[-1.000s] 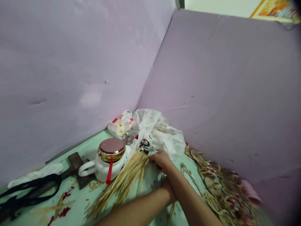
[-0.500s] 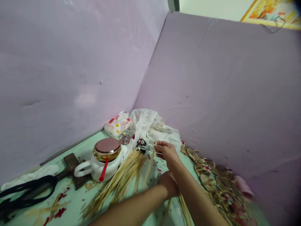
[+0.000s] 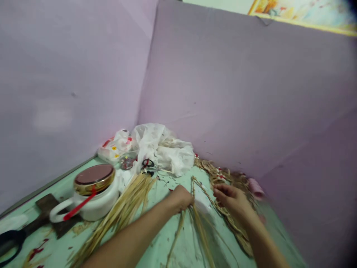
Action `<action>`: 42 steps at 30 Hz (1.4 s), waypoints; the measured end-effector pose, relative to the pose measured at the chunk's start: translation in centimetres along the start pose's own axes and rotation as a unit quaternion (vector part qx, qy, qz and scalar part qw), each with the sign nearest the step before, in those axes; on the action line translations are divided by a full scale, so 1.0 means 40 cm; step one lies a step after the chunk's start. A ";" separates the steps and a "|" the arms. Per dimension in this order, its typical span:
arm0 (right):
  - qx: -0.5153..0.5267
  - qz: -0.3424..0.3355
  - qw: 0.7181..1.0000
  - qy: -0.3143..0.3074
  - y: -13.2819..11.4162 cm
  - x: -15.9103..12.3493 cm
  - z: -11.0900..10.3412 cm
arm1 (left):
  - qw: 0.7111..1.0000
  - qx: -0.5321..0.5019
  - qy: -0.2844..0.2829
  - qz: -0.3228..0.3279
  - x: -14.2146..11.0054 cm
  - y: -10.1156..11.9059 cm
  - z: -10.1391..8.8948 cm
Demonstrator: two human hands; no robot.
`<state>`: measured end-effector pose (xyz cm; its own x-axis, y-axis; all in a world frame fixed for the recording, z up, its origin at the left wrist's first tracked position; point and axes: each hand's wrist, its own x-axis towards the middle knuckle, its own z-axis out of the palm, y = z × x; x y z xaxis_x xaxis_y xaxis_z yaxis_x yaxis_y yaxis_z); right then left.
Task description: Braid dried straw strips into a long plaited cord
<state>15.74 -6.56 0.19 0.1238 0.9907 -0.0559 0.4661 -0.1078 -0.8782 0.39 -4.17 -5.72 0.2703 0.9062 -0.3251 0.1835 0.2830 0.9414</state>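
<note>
My left hand (image 3: 182,198) is closed around a straw braid (image 3: 193,186), near the middle of the table. Loose straw strands (image 3: 202,230) fan out from beneath it toward me. To its right, my right hand (image 3: 231,201) has thumb and fingers curled together just above a twisted straw cord (image 3: 208,193). Whatever is between its fingertips, if anything, is too blurred to make out. Left of both hands lies a bundle of flat straw strips (image 3: 125,206), its far end by black-handled scissors (image 3: 147,163).
A white mug (image 3: 96,204) with a pink-and-gold lid and red straw stands left. Beyond are a tissue pack (image 3: 110,150) and a white plastic bag (image 3: 164,149). Braided straw (image 3: 212,167) and a pink thread spool (image 3: 256,188) lie along the right wall. A dark-handled tool (image 3: 36,223) rests far left.
My right hand has swung right, and the straw strip it pinched is no longer visible there. My left hand shows more fully, out from under the right forearm. The view has turned right.
</note>
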 end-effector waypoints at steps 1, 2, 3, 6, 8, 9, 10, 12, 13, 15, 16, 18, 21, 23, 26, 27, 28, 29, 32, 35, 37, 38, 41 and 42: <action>-0.041 -0.011 0.999 -0.001 0.038 -0.002 0.002 | 1.000 0.006 -0.009 -0.013 -0.006 0.009 -0.004; -0.072 -0.017 0.997 -0.010 0.070 -0.003 0.009 | 0.998 0.002 -0.017 -0.054 -0.011 0.018 -0.006; -0.090 -0.018 0.996 -0.020 0.096 -0.003 0.020 | 0.996 -0.005 -0.026 -0.083 -0.016 0.026 -0.009; -0.111 -0.026 0.993 -0.031 0.128 -0.003 0.061 | 0.994 -0.012 -0.048 -0.094 -0.023 0.038 -0.009; -0.115 -0.043 0.991 -0.043 0.123 -0.007 0.080 | 0.996 -0.009 -0.052 -0.076 -0.024 0.037 -0.006; -0.118 -0.045 0.991 -0.049 0.117 -0.009 0.085 | 0.996 -0.005 -0.052 -0.070 -0.024 0.035 -0.005; -0.121 -0.043 0.990 -0.058 0.111 -0.010 0.087 | 0.996 -0.001 -0.054 -0.066 -0.023 0.033 -0.003; -0.127 -0.034 0.989 -0.073 0.104 -0.013 0.086 | 0.996 0.006 -0.057 -0.062 -0.022 0.030 0.000; -0.129 -0.028 0.988 -0.081 0.103 -0.013 0.083 | 0.996 0.006 -0.059 -0.062 -0.021 0.029 0.001; -0.126 -0.019 0.987 -0.096 0.104 -0.014 0.077 | 0.996 0.005 -0.061 -0.059 -0.021 0.030 0.003; -0.121 -0.013 0.987 -0.103 0.105 -0.015 0.075 | 0.996 0.004 -0.062 -0.057 -0.022 0.030 0.003; -0.109 -0.002 0.988 -0.113 0.104 -0.019 0.070 | 0.996 0.006 -0.061 -0.058 -0.023 0.031 0.003; -0.100 -0.005 0.989 -0.112 0.100 -0.024 0.066 | 0.996 0.006 -0.063 -0.057 -0.024 0.030 0.003; -0.099 -0.008 0.988 -0.115 0.098 -0.027 0.067 | 0.997 0.007 -0.063 -0.051 -0.023 0.029 0.003; -0.074 0.013 0.988 -0.134 0.100 -0.028 0.072 | 0.997 0.015 -0.059 -0.049 -0.022 0.029 0.004; -0.060 0.020 0.988 -0.143 0.101 -0.028 0.074 | 0.997 0.016 -0.059 -0.052 -0.021 0.028 0.004; -0.047 0.026 0.987 -0.150 0.101 -0.028 0.076 | 0.997 0.016 -0.058 -0.056 -0.020 0.028 0.005; -0.040 0.029 0.987 -0.154 0.102 -0.028 0.078 | 0.996 0.015 -0.058 -0.059 -0.020 0.027 0.005; -0.064 0.016 0.988 -0.139 0.102 -0.029 0.079 | 0.997 0.011 -0.057 -0.057 -0.019 0.023 0.006; -0.111 0.002 0.986 -0.120 0.099 -0.030 0.077 | 0.997 0.018 -0.057 -0.055 -0.019 0.022 0.006; -0.137 -0.002 0.984 -0.110 0.096 -0.029 0.077 | 0.996 0.027 -0.056 -0.058 -0.021 0.025 0.007; -0.149 -0.005 0.983 -0.103 0.095 -0.029 0.078 | 0.996 0.031 -0.057 -0.060 -0.022 0.027 0.008; -0.176 -0.014 0.981 -0.086 0.092 -0.025 0.084 | 0.996 0.041 -0.058 -0.060 -0.024 0.033 0.011; -0.183 -0.017 0.980 -0.083 0.090 -0.024 0.086 | 0.996 0.046 -0.057 -0.058 -0.024 0.033 0.012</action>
<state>14.28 -7.60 -4.55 -0.0278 0.9909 -0.1318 0.7535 -0.0659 -0.6541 0.81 -4.81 -4.20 0.3464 0.8259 -0.4449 0.3046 0.3495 0.8860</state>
